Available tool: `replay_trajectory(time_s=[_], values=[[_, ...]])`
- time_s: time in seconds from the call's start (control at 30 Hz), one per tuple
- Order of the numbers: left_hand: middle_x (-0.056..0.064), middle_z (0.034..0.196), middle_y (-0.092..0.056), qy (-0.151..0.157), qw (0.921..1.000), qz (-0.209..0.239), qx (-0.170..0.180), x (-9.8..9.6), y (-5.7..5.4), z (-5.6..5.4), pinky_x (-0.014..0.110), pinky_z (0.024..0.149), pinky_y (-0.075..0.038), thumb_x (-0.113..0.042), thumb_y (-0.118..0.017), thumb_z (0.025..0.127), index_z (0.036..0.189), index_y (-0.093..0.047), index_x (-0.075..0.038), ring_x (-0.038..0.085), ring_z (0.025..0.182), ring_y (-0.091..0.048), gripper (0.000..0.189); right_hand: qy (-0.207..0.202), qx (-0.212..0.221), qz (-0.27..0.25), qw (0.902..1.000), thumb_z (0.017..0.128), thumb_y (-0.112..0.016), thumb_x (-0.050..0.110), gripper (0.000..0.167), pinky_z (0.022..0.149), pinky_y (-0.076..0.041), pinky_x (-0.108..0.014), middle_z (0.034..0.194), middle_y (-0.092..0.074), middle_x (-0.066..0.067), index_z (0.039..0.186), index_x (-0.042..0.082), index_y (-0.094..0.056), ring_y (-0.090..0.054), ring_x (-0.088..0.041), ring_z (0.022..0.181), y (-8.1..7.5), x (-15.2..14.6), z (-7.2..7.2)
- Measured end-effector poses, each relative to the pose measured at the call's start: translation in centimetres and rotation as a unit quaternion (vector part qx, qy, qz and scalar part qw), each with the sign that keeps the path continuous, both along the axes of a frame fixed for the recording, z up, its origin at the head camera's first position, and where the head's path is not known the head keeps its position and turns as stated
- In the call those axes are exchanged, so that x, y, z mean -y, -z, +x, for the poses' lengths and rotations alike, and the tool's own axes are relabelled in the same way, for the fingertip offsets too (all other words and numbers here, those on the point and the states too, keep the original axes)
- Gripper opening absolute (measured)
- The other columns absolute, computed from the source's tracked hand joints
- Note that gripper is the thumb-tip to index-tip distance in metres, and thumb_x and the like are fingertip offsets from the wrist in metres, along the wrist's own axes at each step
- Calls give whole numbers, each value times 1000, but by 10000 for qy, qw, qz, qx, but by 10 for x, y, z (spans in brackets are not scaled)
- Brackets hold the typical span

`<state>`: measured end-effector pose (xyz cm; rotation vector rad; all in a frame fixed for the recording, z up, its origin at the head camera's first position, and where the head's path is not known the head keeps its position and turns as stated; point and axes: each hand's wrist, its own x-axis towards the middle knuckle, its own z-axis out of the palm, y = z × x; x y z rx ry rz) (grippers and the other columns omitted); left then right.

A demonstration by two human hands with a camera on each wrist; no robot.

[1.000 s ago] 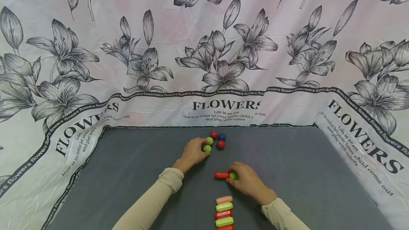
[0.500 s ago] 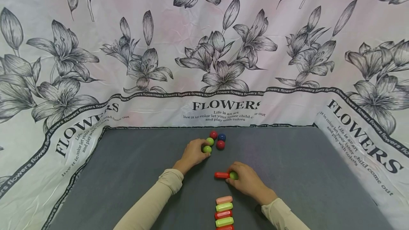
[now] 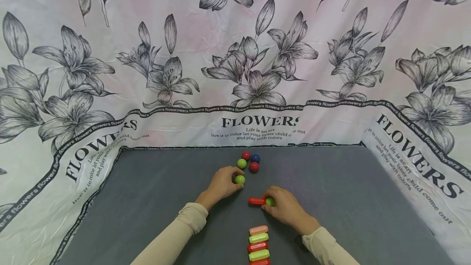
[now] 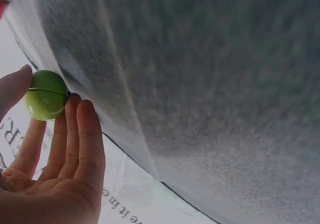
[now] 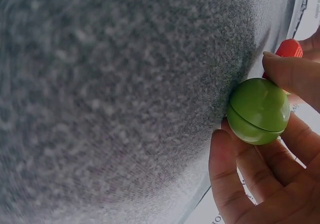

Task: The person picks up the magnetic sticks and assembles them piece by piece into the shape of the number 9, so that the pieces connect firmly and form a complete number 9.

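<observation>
1. Head view: on the grey table (image 3: 331, 183), the left hand (image 3: 220, 185) pinches the left green ball (image 3: 240, 179) between thumb and fingers. Just beyond it lies the far green ball (image 3: 241, 163), with the far red ball (image 3: 246, 156), the blue ball (image 3: 255, 158) and the near red ball (image 3: 254, 167) grouped close by. Nearer and to the right, the right hand (image 3: 287, 209) grasps the right green ball (image 3: 270, 202); the lone red block (image 3: 256, 201) lies at its left, by the fingertips. A row of blocks (image 3: 259, 238), pink, yellow-green and red, runs toward the near edge. A flowered cloth (image 3: 257, 85) stands behind.
2. Left wrist view: the left thumb presses one side of the seamed ball, the fingers extend along the other.
3. Right wrist view: thumb and fingers hold the right green ball, its seam visible; the lone red block shows partly behind the thumb. Whether the hand touches this block, I cannot tell.
</observation>
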<state>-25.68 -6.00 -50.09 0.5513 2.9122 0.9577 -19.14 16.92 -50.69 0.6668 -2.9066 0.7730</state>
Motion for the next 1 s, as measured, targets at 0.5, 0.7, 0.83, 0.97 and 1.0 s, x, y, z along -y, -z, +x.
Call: replay_trajectory(time_s=[0.5,0.7,0.83,0.97,1.0], values=[[2,100,-70,563,9980,-189,222,9,-4,30,29,74,-50,-22,-82,83,113,-73,-13,16,87,-64,33,119,-10,99,9999,79,-83,19,16,74,-50,-30,91,-69,5,91,14,-74,-61,-9,81,-2,5,-3],[2,102,-72,686,9971,-207,237,7,-5,36,27,74,-49,-22,-82,83,110,-74,-14,13,88,-64,30,124,-45,93,9999,80,-83,18,16,74,-50,-30,90,-68,4,91,13,-73,-60,-9,80,-1,7,-4],[2,103,-72,722,9966,-218,328,6,-5,36,25,73,-48,-22,-82,84,110,-74,-14,13,88,-64,29,133,-22,86,9999,80,-83,18,16,75,-51,-32,91,-68,4,91,13,-74,-61,-9,81,-1,8,-4],[2,102,-71,737,9963,-285,352,4,-5,37,25,73,-49,-20,-81,84,111,-75,-14,13,89,-65,28,178,3,112,9998,80,-83,19,16,76,-52,-33,91,-68,5,91,13,-74,-61,-9,81,-1,9,-4],[2,102,-71,735,9962,-290,358,4,-6,38,26,73,-49,-20,-81,83,110,-75,-14,14,89,-65,28,179,7,112,9998,80,-83,19,16,76,-52,-33,91,-68,5,91,13,-74,-61,-9,81,-1,10,-4]])
